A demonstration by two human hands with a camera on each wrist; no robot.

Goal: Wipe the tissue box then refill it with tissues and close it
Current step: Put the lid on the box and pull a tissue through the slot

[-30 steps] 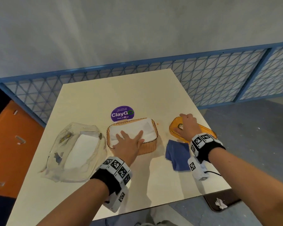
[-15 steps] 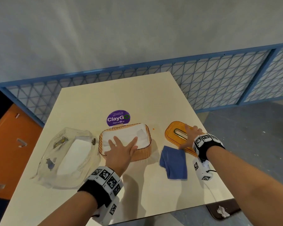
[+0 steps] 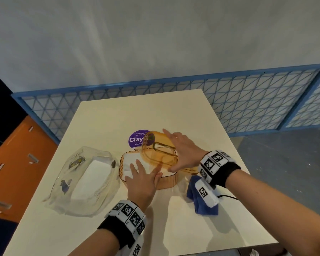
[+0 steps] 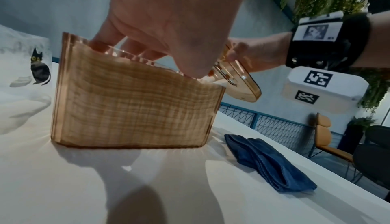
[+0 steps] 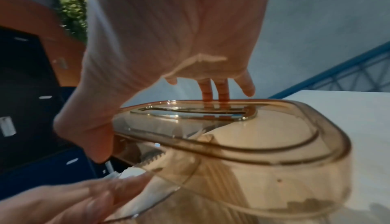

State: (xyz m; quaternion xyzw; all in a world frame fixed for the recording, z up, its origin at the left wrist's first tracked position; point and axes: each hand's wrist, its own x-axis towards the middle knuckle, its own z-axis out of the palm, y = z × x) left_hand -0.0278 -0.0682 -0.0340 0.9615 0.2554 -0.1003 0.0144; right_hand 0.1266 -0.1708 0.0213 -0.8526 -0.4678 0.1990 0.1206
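Observation:
The orange see-through tissue box (image 3: 167, 182) (image 4: 133, 111) stands open at mid-table with a white stack of tissues (image 3: 128, 162) inside. My left hand (image 3: 142, 182) (image 4: 168, 19) lies flat on the tissues, fingers straight, reaching in over the near wall. My right hand (image 3: 181, 152) (image 5: 168, 44) grips the orange slotted lid (image 3: 158, 150) (image 5: 253, 136) (image 4: 238, 84), fingers on top and thumb at its near edge. The lid hangs tilted just above the box's right half, its far end raised.
A folded blue cloth (image 3: 201, 202) (image 4: 270, 162) lies right of the box near the table's right edge. A clear plastic tissue pack (image 3: 83, 180) holding more tissues lies to the left. Behind the box is a purple sticker (image 3: 137, 139), and beyond the table a blue mesh fence (image 3: 248, 100).
My right hand has picked the lid up off the table on the right and carried it left over the box. My left hand has stayed on the tissues.

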